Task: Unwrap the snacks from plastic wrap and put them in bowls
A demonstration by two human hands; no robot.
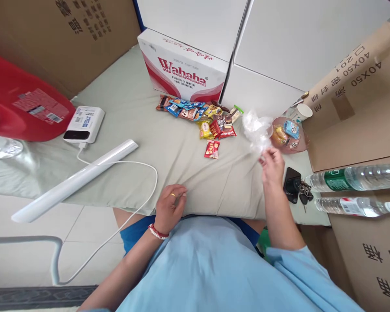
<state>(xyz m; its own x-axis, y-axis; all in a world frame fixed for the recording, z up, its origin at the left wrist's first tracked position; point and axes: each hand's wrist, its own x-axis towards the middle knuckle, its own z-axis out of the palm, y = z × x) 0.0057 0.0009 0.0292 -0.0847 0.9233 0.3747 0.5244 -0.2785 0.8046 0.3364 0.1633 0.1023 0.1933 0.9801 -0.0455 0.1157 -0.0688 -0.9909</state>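
My right hand [272, 165] is raised over the cloth-covered table [143, 130] and pinches a crumpled clear plastic bag [256, 129]. My left hand [170, 206] rests on the table's near edge with curled fingers, holding nothing; it wears a ring and a beaded bracelet. Several small wrapped snacks [201, 116] lie scattered in the middle of the table, one red packet [212, 149] a little apart toward me. A pink plate [298, 145] with a few wrapped snacks sits just right of the bag.
A Wahaha carton [185, 65] and white boxes stand at the back. Cardboard boxes [354, 99] flank the right, with two water bottles [354, 178] lying on one. Keys [295, 186] lie by my right wrist. A power bank [84, 124], cable, white tube [74, 180] and red container [16, 99] sit left.
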